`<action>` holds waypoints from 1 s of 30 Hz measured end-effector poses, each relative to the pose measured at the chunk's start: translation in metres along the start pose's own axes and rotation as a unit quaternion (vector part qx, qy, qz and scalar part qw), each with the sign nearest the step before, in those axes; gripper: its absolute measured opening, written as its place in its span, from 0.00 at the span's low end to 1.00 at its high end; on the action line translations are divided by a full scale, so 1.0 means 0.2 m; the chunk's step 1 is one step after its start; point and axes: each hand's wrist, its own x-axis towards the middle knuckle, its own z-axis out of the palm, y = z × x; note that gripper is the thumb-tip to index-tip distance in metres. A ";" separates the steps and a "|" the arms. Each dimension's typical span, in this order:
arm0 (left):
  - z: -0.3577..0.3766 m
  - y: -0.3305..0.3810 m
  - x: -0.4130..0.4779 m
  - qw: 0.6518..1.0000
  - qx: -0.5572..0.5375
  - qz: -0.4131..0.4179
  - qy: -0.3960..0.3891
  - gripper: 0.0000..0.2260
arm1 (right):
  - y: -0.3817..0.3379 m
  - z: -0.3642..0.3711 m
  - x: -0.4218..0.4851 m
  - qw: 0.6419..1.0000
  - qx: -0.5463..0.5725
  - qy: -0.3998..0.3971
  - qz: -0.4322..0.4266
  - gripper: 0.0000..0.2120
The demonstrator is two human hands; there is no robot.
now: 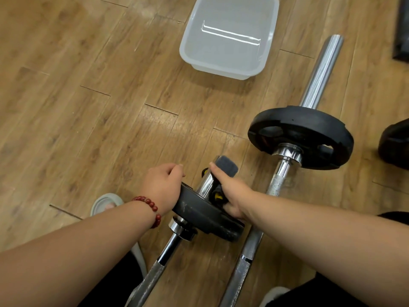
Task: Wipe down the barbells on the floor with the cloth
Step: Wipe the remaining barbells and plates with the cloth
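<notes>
- Pressing a grey cloth onto the sleeve tip of the left bar, the right hand lays its thumb straight along the chrome. Its other fingers curl round the far side, so I cannot tell how they lie.
- The cloth caps that tip, just past a yellow-and-black clip on the sleeve.
- The left hand has its fingers curled close together over the top rim of the plate, gripping it; a red bracelet sits on the wrist.
- That plate, small and black, stands tilted on the left bar, right beside the clip.
- The right bar lies on the floor just beside the left one, nearly parallel. It carries a big plate, with a long bare sleeve beyond it.
- A clear tub stands on the floor farther off, well apart from both bars.
- A grey slipper shows by the left forearm.
</notes>
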 end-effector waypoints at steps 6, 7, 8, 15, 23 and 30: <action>-0.01 0.02 0.00 1.000 -0.006 -0.008 -0.002 0.15 | -0.01 -0.03 0.03 0.964 -0.211 0.097 -0.126 0.29; -0.01 0.02 0.00 1.000 -0.013 -0.012 -0.001 0.15 | -0.01 -0.02 0.04 0.967 -0.196 0.109 -0.122 0.29; -0.01 0.02 0.00 1.000 -0.016 -0.013 -0.001 0.15 | -0.01 -0.01 0.04 0.977 -0.142 0.114 -0.108 0.31; -0.03 0.02 0.02 1.000 -0.009 -0.018 -0.009 0.15 | 0.02 0.06 0.06 0.999 0.011 0.048 0.010 0.50; -0.02 0.05 0.03 1.000 0.004 -0.024 -0.007 0.15 | 0.02 -0.02 -0.03 0.949 -0.281 0.044 -0.137 0.22; -0.03 0.04 0.05 0.999 0.009 -0.028 -0.015 0.15 | 0.02 0.01 -0.07 0.977 -0.201 -0.032 -0.070 0.35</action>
